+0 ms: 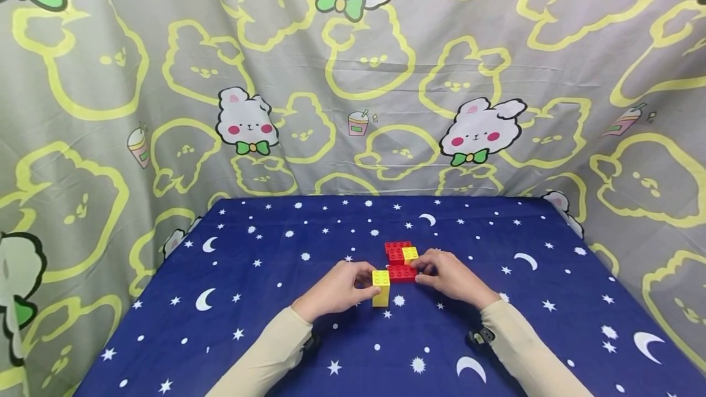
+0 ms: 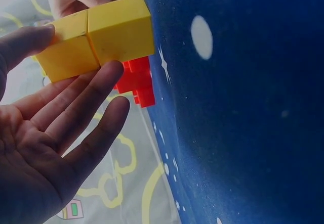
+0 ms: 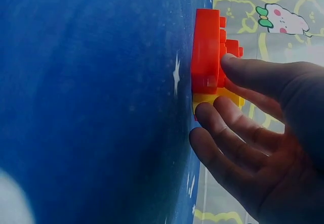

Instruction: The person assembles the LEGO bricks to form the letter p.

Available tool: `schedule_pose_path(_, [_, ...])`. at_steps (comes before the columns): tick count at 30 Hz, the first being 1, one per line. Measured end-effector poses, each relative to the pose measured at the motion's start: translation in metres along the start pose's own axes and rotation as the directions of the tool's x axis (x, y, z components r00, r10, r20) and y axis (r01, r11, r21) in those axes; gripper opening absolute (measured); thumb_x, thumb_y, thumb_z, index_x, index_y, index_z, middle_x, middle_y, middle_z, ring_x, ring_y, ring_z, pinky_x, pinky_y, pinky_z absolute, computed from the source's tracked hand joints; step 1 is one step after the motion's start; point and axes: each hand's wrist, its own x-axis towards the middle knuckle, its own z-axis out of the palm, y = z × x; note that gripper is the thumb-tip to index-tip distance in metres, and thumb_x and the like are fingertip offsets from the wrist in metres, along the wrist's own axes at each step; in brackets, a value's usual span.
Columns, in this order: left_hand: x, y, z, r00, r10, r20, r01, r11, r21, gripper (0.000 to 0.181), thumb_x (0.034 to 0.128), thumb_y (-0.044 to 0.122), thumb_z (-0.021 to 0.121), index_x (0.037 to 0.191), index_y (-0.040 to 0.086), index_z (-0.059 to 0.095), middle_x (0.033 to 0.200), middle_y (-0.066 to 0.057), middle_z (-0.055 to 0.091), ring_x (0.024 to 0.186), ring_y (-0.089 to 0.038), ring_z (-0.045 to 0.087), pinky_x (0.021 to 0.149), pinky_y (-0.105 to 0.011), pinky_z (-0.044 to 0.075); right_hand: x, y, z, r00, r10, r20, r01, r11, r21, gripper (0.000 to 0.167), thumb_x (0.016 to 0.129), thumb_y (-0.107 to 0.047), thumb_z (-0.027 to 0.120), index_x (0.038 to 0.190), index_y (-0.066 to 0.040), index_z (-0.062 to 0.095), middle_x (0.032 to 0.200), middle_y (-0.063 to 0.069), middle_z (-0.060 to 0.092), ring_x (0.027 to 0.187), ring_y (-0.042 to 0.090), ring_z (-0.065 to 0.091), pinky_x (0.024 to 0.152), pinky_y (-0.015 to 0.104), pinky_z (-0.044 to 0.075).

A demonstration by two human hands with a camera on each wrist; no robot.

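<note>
My left hand point(image 1: 341, 287) pinches an upright stack of two yellow blocks point(image 1: 381, 295) between thumb and fingers. The same stack point(image 2: 121, 32) fills the upper part of the left wrist view, with a seam between its blocks. Just right of and behind it, a long red brick point(image 1: 402, 273) lies on the cloth. My right hand point(image 1: 451, 276) grips this brick's right end; in the right wrist view the thumb rests against the red brick point(image 3: 205, 52), the fingertips near yellow. Behind it are another red piece point(image 1: 394, 251) and a small yellow block point(image 1: 410, 254).
A dark blue cloth point(image 1: 248, 329) with white stars and moons covers the table. Grey curtains point(image 1: 298, 66) printed with yellow outlines and white rabbits hang behind and at both sides.
</note>
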Motion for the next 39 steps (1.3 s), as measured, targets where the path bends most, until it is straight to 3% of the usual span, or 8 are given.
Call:
schedule_pose_path(5, [-0.001,0.0,0.0,1.0,0.001,-0.002,-0.001,1.0,0.0,0.03,0.0943,0.031,0.076,0.116,0.011,0.072,0.099,0.005,0.074,0.085,-0.001,0.066,0.079,-0.021,0.057,0.0,0.001,0.001,1.0,0.01,0.002,-0.01,1.0,0.005,0.017,0.088,-0.014,0.081,0.103,-0.011,0.076,0.098,-0.001,0.069,0.083,0.013,0.066,0.077,0.033,0.056])
schedule_pose_path(17, [0.0,0.0,0.0,1.0,-0.013,-0.003,0.013,1.0,0.008,0.031,0.0941,0.032,0.076,0.117,0.011,0.072,0.099,0.007,0.073,0.085,-0.001,0.064,0.077,-0.021,0.056,0.001,0.0,-0.002,0.995,0.096,0.036,-0.097,0.995,0.011,0.016,0.085,-0.019,0.084,0.091,-0.017,0.07,0.086,-0.007,0.068,0.076,0.006,0.061,0.07,0.028,0.051])
schedule_pose_path(29, [-0.001,0.0,0.0,1.0,-0.004,-0.005,0.004,1.0,-0.005,0.031,0.0941,0.03,0.076,0.118,0.01,0.072,0.1,0.005,0.074,0.086,-0.001,0.065,0.077,-0.021,0.056,-0.002,0.001,-0.012,0.986,0.102,0.129,-0.107,0.994,0.03,0.021,0.086,-0.014,0.083,0.102,-0.014,0.07,0.093,-0.003,0.07,0.079,0.009,0.063,0.071,0.028,0.054])
schedule_pose_path(39, [-0.002,0.001,0.0,1.0,-0.006,-0.004,0.006,1.0,-0.006,0.032,0.0942,0.031,0.076,0.118,0.01,0.071,0.101,0.005,0.074,0.086,-0.002,0.065,0.079,-0.021,0.056,-0.001,0.002,-0.007,0.987,0.071,0.142,-0.07,0.998,-0.009,0.032,0.084,-0.017,0.085,0.113,-0.012,0.073,0.1,-0.004,0.068,0.083,0.012,0.06,0.074,0.029,0.053])
